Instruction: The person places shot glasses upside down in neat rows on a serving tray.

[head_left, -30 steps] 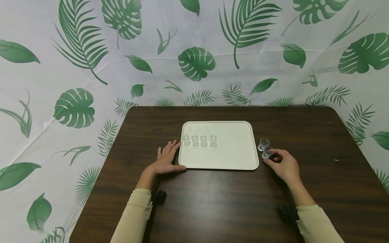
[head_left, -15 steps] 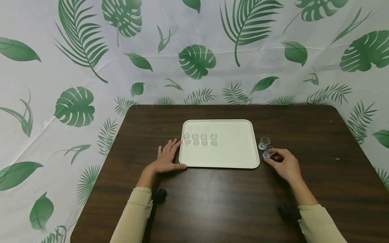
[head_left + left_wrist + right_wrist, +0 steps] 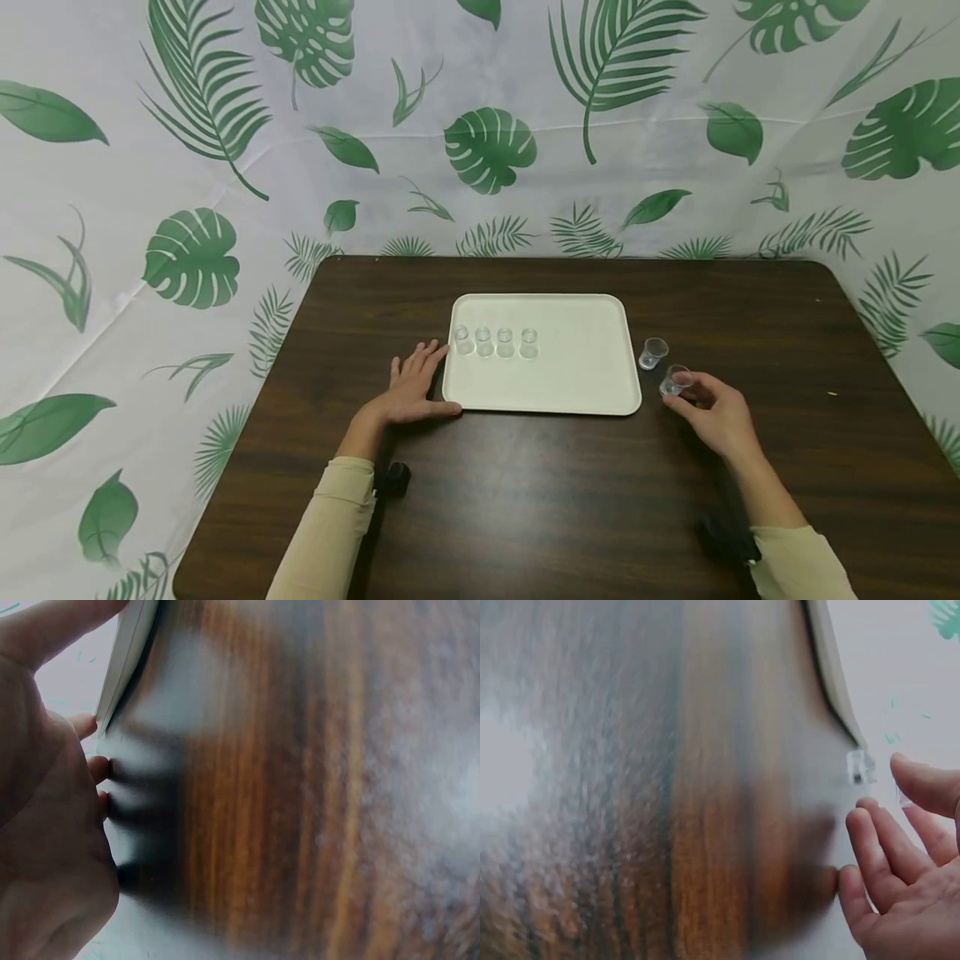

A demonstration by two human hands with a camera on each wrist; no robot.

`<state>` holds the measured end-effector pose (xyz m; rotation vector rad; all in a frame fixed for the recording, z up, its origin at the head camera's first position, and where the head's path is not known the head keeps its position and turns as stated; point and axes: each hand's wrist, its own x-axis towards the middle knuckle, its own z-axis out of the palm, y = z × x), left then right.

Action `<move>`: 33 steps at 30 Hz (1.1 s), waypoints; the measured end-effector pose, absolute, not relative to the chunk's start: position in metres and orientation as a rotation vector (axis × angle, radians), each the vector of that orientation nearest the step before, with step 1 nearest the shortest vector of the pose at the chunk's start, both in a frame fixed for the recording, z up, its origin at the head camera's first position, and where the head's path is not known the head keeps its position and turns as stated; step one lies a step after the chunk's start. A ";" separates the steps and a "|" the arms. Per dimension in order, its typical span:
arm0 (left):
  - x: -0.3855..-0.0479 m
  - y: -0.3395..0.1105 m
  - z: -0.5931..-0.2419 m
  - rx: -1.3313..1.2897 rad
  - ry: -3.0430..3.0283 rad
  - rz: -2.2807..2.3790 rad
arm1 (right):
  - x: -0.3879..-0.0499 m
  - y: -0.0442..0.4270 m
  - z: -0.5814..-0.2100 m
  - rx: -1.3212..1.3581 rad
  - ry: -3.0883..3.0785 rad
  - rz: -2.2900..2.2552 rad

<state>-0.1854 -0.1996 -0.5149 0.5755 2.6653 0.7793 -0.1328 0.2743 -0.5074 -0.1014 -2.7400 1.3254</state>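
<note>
My right hand (image 3: 716, 414) pinches a small clear cup (image 3: 676, 381) between thumb and fingers, to the right of the white tray (image 3: 570, 375). A second clear cup (image 3: 653, 353) stands on the table just beyond it, by the tray's right edge, with a gap between the two. In the right wrist view the thumb and fingers mostly hide the held cup, while another clear cup (image 3: 861, 766) shows past the fingertips. With fingers spread, my left hand (image 3: 408, 396) rests at the tray's left edge, its thumb touching the near corner. Several clear cups (image 3: 506, 343) stand in a row on the tray's left half.
The dark wooden table (image 3: 547, 492) reaches back to a white cloth with green leaves (image 3: 491, 150). A small yellowish scrap (image 3: 832, 393) lies on the table at the right.
My right hand has drawn the pinched cup a little to the right, away from the other cup beside it. The left hand and the cups on the tray stay put.
</note>
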 end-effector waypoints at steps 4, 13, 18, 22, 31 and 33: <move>-0.186 -0.200 -0.515 0.576 2.665 0.773 | -0.127 0.274 -0.500 -0.136 -2.656 1.472; -0.186 -0.198 -0.510 0.554 2.669 0.747 | -0.126 0.267 -0.476 -0.333 -2.502 1.535; -0.186 -0.198 -0.512 0.571 2.674 0.750 | -0.132 0.257 -0.464 -0.307 -2.465 1.520; -0.185 -0.198 -0.513 0.563 2.674 0.743 | -0.138 0.244 -0.458 -0.208 -2.438 1.534; -0.184 -0.197 -0.512 0.553 2.679 0.732 | -0.164 0.205 -0.460 0.029 -2.472 1.478; -0.184 -0.197 -0.511 0.554 2.678 0.736 | -0.170 0.196 -0.463 0.052 -2.492 1.445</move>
